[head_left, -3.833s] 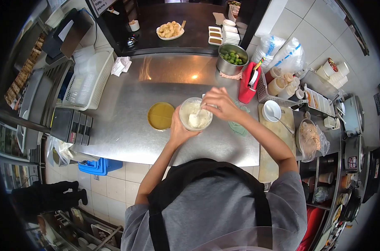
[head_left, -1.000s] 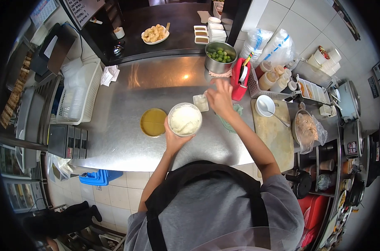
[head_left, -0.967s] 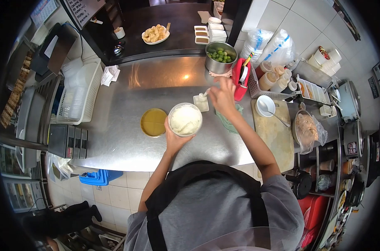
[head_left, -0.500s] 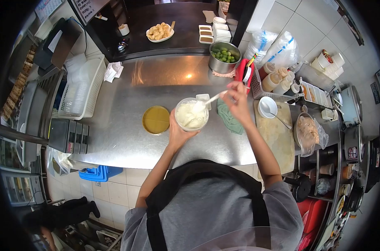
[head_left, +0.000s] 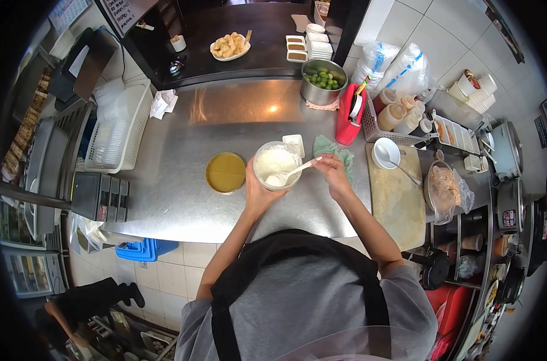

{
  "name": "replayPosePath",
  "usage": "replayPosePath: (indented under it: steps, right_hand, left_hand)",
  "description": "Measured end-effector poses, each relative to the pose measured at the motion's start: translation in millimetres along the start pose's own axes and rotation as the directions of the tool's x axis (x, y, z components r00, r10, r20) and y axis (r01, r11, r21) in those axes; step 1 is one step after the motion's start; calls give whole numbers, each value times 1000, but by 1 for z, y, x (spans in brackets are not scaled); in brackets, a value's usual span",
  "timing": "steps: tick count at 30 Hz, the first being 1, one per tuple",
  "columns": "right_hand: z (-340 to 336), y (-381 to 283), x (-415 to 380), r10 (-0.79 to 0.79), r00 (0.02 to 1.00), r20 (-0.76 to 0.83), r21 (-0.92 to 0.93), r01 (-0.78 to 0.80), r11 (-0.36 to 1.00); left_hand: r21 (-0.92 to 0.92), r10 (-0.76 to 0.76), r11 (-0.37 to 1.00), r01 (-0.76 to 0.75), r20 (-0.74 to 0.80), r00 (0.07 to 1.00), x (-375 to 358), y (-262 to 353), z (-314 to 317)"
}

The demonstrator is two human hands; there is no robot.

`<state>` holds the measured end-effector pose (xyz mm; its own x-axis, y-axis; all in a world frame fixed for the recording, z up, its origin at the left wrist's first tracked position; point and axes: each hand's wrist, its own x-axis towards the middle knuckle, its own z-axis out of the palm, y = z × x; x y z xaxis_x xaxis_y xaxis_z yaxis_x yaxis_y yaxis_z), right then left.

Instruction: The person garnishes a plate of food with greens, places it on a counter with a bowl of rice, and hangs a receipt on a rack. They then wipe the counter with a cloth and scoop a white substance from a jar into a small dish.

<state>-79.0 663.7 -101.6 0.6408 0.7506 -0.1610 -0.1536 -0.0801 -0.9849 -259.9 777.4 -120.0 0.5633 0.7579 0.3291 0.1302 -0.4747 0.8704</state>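
Observation:
My left hand [head_left: 259, 191] is wrapped round the near left side of a round tub [head_left: 297, 156] of thick white cream [head_left: 272, 159] over the steel counter. My right hand [head_left: 331, 172] is closed on the handle of a white spoon [head_left: 301, 168], whose bowl rests in the cream at the tub's near side. Just behind the tub sits a small white dish [head_left: 294, 144], partly hidden by it. A yellowish round lid [head_left: 225, 172] lies on the counter left of my left hand. Beyond my right hand is a crumpled green cloth [head_left: 333, 151].
On the right are a cutting board [head_left: 396, 207] with a white bowl [head_left: 382, 150] and spoon, a red holder [head_left: 349, 120] and a basket of sauce bottles [head_left: 393, 117]. A pot of green limes [head_left: 322, 84] stands behind. Another person [head_left: 93, 304] is at lower left.
My right hand has come down toward me, bringing the spoon from the tub's far right side to its near side. The small dish and green cloth show more fully. My left hand stays on the tub.

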Motion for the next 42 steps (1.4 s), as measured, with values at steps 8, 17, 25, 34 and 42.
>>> replayPosePath:
  steps: [8,17,25,34,42]
  right_hand:
    - [-5,-39,17,32,995,-91,147,-18,989]
    - [7,-54,45,-743,663,-88,-781,418,464]
    - [26,-33,52,-744,559,365,-795,604,64]
    - [21,-32,53,-707,531,467,-776,630,-39]
    - [19,-108,25,-770,604,205,-752,601,271]
  left_hand:
    - [-116,11,993,-17,-50,999,-11,-22,0]
    - [-100,-26,995,23,-36,999,-15,-28,0]
    - [239,18,969,-56,160,987,-17,-28,-33]
    - [549,-127,821,156,-91,988,-10,-98,-114]
    - [417,-358,807,417,-215,909,-1,-123,-129]
